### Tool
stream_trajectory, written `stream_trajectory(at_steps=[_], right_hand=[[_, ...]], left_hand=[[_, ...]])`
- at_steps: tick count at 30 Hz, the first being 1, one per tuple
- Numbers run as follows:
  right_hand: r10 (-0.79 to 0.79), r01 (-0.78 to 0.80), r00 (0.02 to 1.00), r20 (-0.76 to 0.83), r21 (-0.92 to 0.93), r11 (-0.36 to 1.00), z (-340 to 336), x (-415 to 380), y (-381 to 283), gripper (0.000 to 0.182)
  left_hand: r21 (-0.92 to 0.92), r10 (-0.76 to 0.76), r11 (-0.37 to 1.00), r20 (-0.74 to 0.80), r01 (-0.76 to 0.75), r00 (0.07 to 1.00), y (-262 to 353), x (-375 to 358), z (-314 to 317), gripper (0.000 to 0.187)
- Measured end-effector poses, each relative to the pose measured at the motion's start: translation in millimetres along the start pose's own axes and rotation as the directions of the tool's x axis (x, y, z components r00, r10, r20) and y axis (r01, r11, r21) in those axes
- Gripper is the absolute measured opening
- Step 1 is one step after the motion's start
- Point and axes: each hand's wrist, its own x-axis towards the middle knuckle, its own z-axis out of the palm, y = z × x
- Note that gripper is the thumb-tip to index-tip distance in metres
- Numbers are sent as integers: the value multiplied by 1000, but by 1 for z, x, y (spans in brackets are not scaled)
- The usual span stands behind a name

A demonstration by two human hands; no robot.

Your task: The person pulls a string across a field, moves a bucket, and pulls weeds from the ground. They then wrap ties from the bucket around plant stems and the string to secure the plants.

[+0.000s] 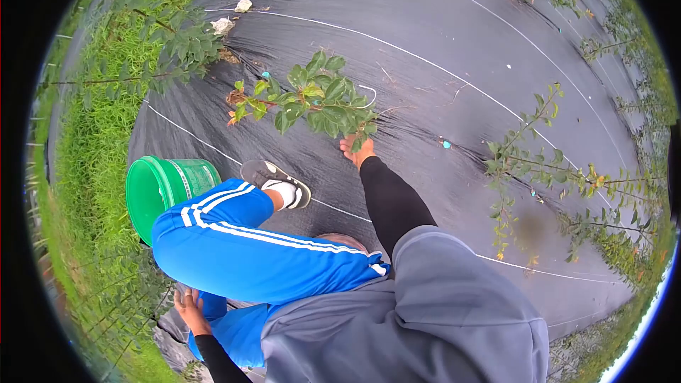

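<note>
Leafy branch [326, 99] at right grip [357, 150]; leaves [362, 133] partly covering it

The ground sheet of black plastic [440, 50] carries thin white lines. The blue fabric trousers [248, 248] bear white stripes along the leg. The bright green plastic bucket [146, 195] is at left. The grey cloth top [461, 298] is plain; the close-fitting sleeve [391, 198] is black, and the ankle sock [284, 191] white.
</note>
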Motion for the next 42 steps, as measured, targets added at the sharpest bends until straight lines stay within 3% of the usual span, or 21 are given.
stream_trajectory(at_steps=[5, 7, 9, 11, 13, 14, 15, 16, 18, 19, 20, 22, 23, 25, 28, 31, 32, 37, 39, 40, 42], right_hand=[[-135, 135, 991, 2, -45, 990, 28, 6, 15, 23], [-86, 80, 994, 71, 77, 994, 19, 1, 13, 25], [103, -45, 987, 127, -392, 919, 6, -35, -11, 24], [286, -252, 957, -49, -629, 735, -25, -62, -42, 22], [-222, -10, 924, -311, -600, 800, -59, -59, -79, 22], [-538, 278, 832, -138, -735, 619, -92, -41, -99, 32], [-675, 491, 730, 103, -765, 415, -66, -74, -134, 33], [-554, 489, 823, 128, -655, 575, -53, -75, -158, 30], [-464, 583, 803, 374, -655, 481, -22, -72, -188, 26], [-284, 608, 794, 538, -709, 356, -30, -33, -205, 21], [-212, 718, 690, 692, -690, 87, -38, 1, -215, 18], [-79, 785, 590, 804, -593, -179, -5, -7, -230, 15], [-57, 651, 755, 654, -757, -60, 10, -12, -233, 14], [-7, 461, 887, 461, -887, 34, 26, -12, -243, 14], [-39, 291, 954, 296, -952, -93, 43, 9, -268, 14], [-172, -91, 976, -132, -970, 226, 64, 32, -272, 22], [-159, -97, 976, -147, -953, 286, 70, 36, -273, 22], [39, 2, 999, 0, -999, -45, 105, 42, -255, 23], [260, -154, 960, -102, -971, 184, 70, 68, -268, 21], [346, -202, 929, -132, -963, 177, 59, 68, -269, 20], [311, -24, 947, -80, -983, -181, 36, 78, -272, 19]], left_hand=[[22, 17, 1000, -59, -16, 998, 18, -8, 8, 60], [41, 16, 999, -60, -14, 998, 18, -6, 11, 59], [4, 21, 1000, -33, -21, 999, 18, -5, 13, 59], [-18, -11, 1000, -36, 11, 999, 27, -6, 22, 59], [4, -26, 1000, -72, 26, 997, 29, -3, 22, 58], [-22, -41, 999, -58, 40, 997, 29, 1, 23, 57], [-40, -63, 997, -45, 61, 997, 28, 5, 23, 57], [-29, -106, 994, -61, 104, 992, 21, 11, 20, 57], [-21, -82, 996, 19, 82, 996, 6, 33, 17, 56], [-23, -105, 994, 11, 105, 994, 13, 35, 26, 56], [48, -59, 997, 25, 57, 998, 23, 36, 37, 56], [117, -29, 993, 49, 23, 998, 28, 47, 51, 56], [82, 1, 997, 82, -8, 997, 26, 53, 55, 57], [39, 14, 999, 119, -19, 993, 18, 68, 63, 57], [0, -86, 996, 176, 88, 981, 13, 86, 77, 56], [90, -104, 992, 235, 85, 966, 5, 103, 87, 54], [90, -92, 993, 253, 71, 963, 5, 106, 90, 53], [27, -248, 968, 236, 249, 940, 9, 119, 116, 51], [18, -250, 967, 274, 255, 929, 8, 118, 125, 50], [10, -268, 961, 295, 277, 917, -4, 119, 126, 50], [4, -293, 952, 312, 307, 904, -16, 116, 137, 50]])
